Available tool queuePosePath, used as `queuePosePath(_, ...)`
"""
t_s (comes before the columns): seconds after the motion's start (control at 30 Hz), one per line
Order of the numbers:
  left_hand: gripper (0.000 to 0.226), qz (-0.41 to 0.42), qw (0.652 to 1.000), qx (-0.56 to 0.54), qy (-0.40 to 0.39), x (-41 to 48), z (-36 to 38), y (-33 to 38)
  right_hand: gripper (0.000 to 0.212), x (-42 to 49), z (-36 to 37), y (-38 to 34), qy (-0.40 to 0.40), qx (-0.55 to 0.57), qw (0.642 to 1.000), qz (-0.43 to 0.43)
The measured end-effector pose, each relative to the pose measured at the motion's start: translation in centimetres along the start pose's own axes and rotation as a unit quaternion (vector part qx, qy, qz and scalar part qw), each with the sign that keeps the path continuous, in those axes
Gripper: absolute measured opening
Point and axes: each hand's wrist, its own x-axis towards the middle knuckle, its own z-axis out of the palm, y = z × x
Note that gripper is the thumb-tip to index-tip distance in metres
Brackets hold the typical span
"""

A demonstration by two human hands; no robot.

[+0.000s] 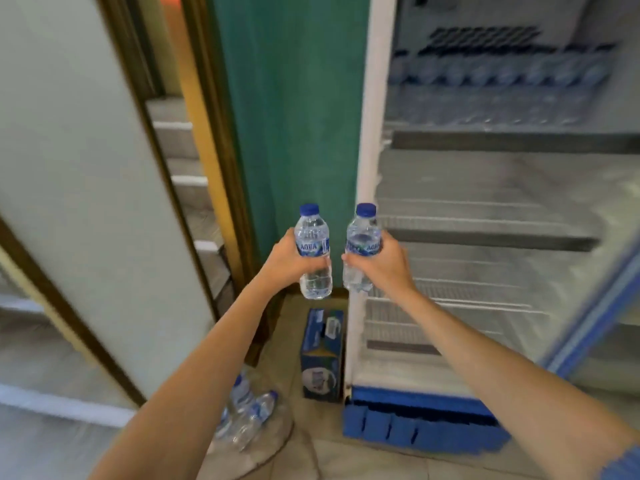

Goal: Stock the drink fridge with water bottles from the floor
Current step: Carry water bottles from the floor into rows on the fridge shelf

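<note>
My left hand (285,259) grips a small clear water bottle (313,233) with a blue cap and a blue label, held upright. My right hand (382,263) grips a second bottle of the same kind (362,237), also upright. Both bottles hang side by side in front of the left edge of the open drink fridge (367,168). Its wire shelves (485,233) in the middle and lower part are bare. A row of bottles (498,74) stands on the top shelf. Several more bottles (249,410) lie on the floor in loose plastic wrap, below my left arm.
A blue cardboard box (323,355) stands on the floor against the fridge's left side. The fridge's blue base grille (415,424) is at floor level. A green wall (294,133) is left of the fridge, with a brown-framed doorway (204,133) and stairs (187,168) further left.
</note>
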Motion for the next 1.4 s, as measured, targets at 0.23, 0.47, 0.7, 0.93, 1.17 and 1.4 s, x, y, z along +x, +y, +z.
queuePosePath(0.23, 0.065, 0.121, 0.992, 0.000, -0.044, 8.4, 4.7, 13.6, 0.040, 6.2, -13.3, -5.6, 0.141, -0.017, 0.988, -0.056)
queuePosePath(0.47, 0.067, 0.175, 0.984, -0.002, -0.026, 17.1, 8.7, 23.5, 0.044, 13.4, -23.2, -8.3, 0.205, -0.024, 0.973, -0.103)
queuePosePath(0.7, 0.072, 0.133, 0.990, 0.026, 0.050, 27.0, 9.7, 27.0, 0.050, 23.3, -27.9, -8.5, 0.177, -0.005, 0.979, -0.105)
queuePosePath(0.93, 0.071, 0.083, 0.988, 0.012, 0.127, 33.8, 9.4, 25.5, 0.055, 31.7, -24.8, -7.3, 0.125, -0.009, 0.988, -0.087)
queuePosePath(1.17, 0.066, 0.034, 0.984, -0.001, 0.176, 37.9, 10.5, 23.4, 0.064, 36.9, -19.6, -5.6, 0.093, -0.027, 0.994, -0.057)
queuePosePath(1.4, 0.051, 0.029, 0.984, -0.014, 0.176, 40.2, 10.4, 21.1, 0.058, 38.8, -17.6, -3.5, 0.046, -0.017, 0.997, -0.063)
